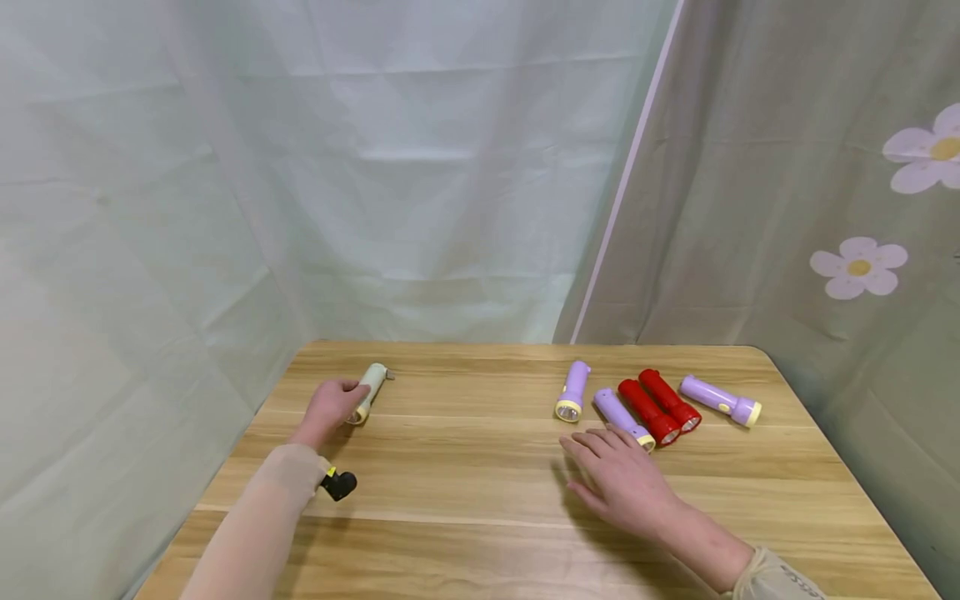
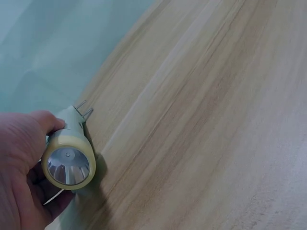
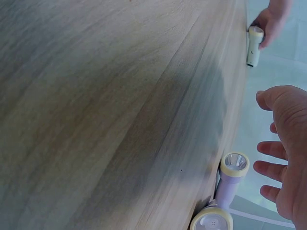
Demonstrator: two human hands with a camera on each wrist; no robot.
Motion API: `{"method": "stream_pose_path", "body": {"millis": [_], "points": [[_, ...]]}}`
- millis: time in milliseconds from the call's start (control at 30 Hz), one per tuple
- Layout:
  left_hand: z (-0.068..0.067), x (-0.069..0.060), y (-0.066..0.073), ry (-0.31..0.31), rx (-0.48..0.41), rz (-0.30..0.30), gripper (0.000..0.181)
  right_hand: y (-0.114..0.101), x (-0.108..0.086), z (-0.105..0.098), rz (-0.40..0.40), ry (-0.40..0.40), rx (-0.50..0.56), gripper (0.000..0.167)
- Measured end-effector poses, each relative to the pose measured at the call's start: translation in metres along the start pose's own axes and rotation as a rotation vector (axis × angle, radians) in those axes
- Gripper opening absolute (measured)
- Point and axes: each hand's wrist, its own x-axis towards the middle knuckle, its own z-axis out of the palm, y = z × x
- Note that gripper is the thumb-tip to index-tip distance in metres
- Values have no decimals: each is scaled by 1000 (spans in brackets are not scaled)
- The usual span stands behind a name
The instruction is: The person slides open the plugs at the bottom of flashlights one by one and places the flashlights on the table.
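Note:
At the table's left side, my left hand (image 1: 333,408) grips a pale green flashlight (image 1: 372,385) with a cream rim. In the left wrist view its lens (image 2: 68,166) faces the camera, and metal plug prongs (image 2: 85,110) stick out near its far end. My right hand (image 1: 618,483) hovers over the table with its fingers extended and holds nothing. Just past its fingertips lies a purple flashlight (image 1: 618,414), partly covered by the hand in the head view. Another purple flashlight (image 1: 575,387) lies a little farther back, its lens toward me.
Two red flashlights (image 1: 648,410) lie side by side right of the middle purple one. Farther right is a third purple flashlight (image 1: 716,397). All rest on a wooden table (image 1: 450,467). Curtains (image 1: 450,167) hang behind and beside it.

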Motion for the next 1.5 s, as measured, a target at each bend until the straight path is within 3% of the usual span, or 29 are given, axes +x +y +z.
{"method": "stream_pose_path", "body": {"millis": [300, 633, 967, 1133, 1267, 1500], "points": [[1, -5, 2, 27, -4, 4, 51, 0, 0, 1, -4, 5, 15, 60], [3, -2, 2, 14, 19, -35, 63, 1, 0, 2, 4, -5, -9, 61], [4, -1, -3, 21, -4, -34, 65, 0, -1, 1, 14, -22, -11, 61], [2, 1, -1, 64, 44, -51, 75, 2, -1, 1, 20, -18, -12, 61], [0, 2, 6, 140, 154, 15, 79, 7, 0, -4, 51, -18, -17, 61], [10, -4, 33, 247, 344, 222, 75, 21, 0, -18, 116, 7, -22, 65]]}}
